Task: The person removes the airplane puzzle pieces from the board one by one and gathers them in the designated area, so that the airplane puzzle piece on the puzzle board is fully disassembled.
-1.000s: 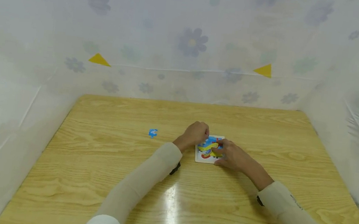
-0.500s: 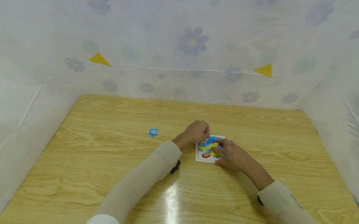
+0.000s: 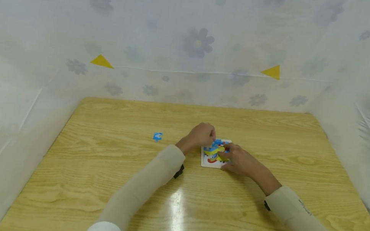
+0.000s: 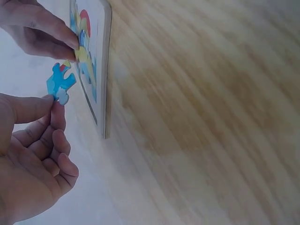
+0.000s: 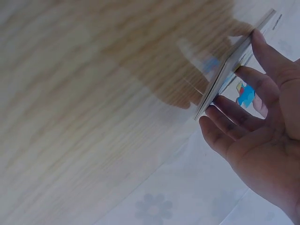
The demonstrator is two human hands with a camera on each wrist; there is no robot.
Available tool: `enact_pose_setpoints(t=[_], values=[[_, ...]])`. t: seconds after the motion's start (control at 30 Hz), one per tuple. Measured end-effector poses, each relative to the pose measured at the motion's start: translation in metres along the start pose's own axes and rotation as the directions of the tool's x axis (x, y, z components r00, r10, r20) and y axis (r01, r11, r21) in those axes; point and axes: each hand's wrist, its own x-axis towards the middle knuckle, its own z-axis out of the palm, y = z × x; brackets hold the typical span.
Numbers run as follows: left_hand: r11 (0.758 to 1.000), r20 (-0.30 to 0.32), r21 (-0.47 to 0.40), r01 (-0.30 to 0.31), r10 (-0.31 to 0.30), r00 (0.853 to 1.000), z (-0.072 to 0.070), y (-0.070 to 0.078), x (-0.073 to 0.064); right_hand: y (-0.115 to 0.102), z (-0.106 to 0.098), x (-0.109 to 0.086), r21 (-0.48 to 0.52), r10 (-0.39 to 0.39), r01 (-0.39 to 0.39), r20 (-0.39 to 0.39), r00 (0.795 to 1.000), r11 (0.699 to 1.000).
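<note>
My left hand (image 3: 202,135) pinches a blue jigsaw piece (image 4: 59,85) with a white patch and a red and yellow corner between thumb and forefinger. In the head view the hand is over the far left corner of a square puzzle board (image 3: 207,164). A yellow, blue and red picture covers part of that board, which lies flat. My right hand (image 3: 241,162) steadies its right side, thumb at the near edge and extended fingers spread on the picture and far edge. In the right wrist view the pinched piece shows past the right fingers (image 5: 260,86).
One loose blue-and-white jigsaw piece (image 3: 157,137) lies on the wooden table (image 3: 113,160), left of the board. Pale flowered sheeting (image 3: 166,44) encloses the table's back and sides, with yellow triangles (image 3: 271,72) on it.
The left hand shifts slightly over the board's far left corner, and more of the pinched blue piece shows beside its fingers. The right hand and the loose piece stay in place.
</note>
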Motion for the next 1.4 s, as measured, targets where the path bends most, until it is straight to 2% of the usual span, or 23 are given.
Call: enact_pose_setpoints(t=[0.27, 0.47, 0.63, 0.87, 1.2, 1.4], values=[[0.998, -0.027, -0.04, -0.037, 0.036, 0.999, -0.009, -0.015, -0.007, -0.001, 0.0, 0.001, 0.006, 0.028, -0.028, 0.014, 1.0, 1.0], [0.997, -0.032, -0.077, -0.032, 0.03, 0.999, -0.014, -0.031, -0.013, -0.001, 0.0, 0.001, 0.019, 0.039, -0.039, 0.02, 0.999, 0.999], [0.993, -0.011, -0.12, -0.019, 0.018, 1.0, -0.02, -0.04, -0.02, -0.001, 0.001, 0.002, 0.033, 0.035, -0.035, 0.006, 0.999, 0.999], [0.995, 0.003, -0.103, -0.013, 0.013, 1.0, -0.033, -0.049, -0.029, -0.001, 0.002, 0.001, -0.002, 0.019, -0.019, -0.027, 0.999, 1.0], [0.996, 0.021, -0.093, 0.01, -0.008, 1.0, -0.047, -0.078, -0.035, -0.001, 0.002, 0.002, 0.001, 0.022, -0.022, -0.029, 0.999, 1.0], [0.993, 0.046, -0.115, 0.017, -0.012, 0.999, -0.054, -0.088, -0.04, -0.001, 0.003, 0.002, -0.004, 0.026, -0.027, -0.023, 0.999, 1.0]])
